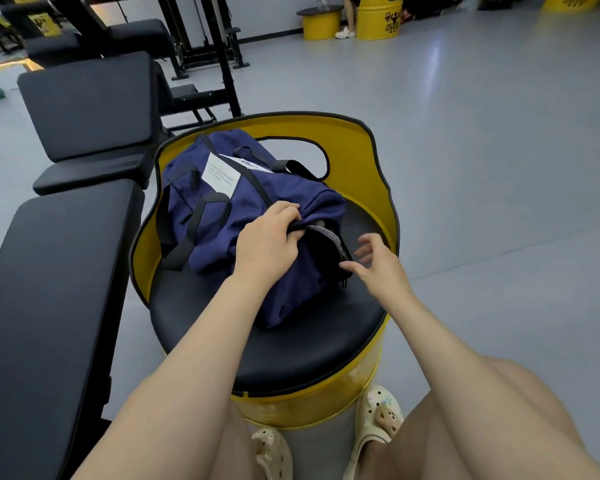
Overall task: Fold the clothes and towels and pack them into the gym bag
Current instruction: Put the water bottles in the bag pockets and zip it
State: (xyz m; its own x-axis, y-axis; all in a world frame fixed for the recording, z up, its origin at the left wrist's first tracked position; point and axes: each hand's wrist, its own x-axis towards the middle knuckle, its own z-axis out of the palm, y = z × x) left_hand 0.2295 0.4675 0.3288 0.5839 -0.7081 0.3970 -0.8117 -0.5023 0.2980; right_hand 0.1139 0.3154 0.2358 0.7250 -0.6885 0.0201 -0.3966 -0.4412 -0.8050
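Observation:
A navy gym bag (222, 216) with black straps and a white paper tag lies on the black round seat of a yellow barrel chair (357, 161). My left hand (267, 240) grips the upper edge of the bag's opening at its near right end. A strip of grey fabric (326, 233) shows inside the dark opening. My right hand (374, 261) hovers just right of the opening with fingers spread and relaxed, holding nothing.
A long black padded bench (49, 289) runs along the left, with more black gym benches (90, 109) and a rack behind it. Grey floor spreads to the right. Yellow barrels (378, 19) and a person's legs stand at the far back. My knees and beige clogs are below.

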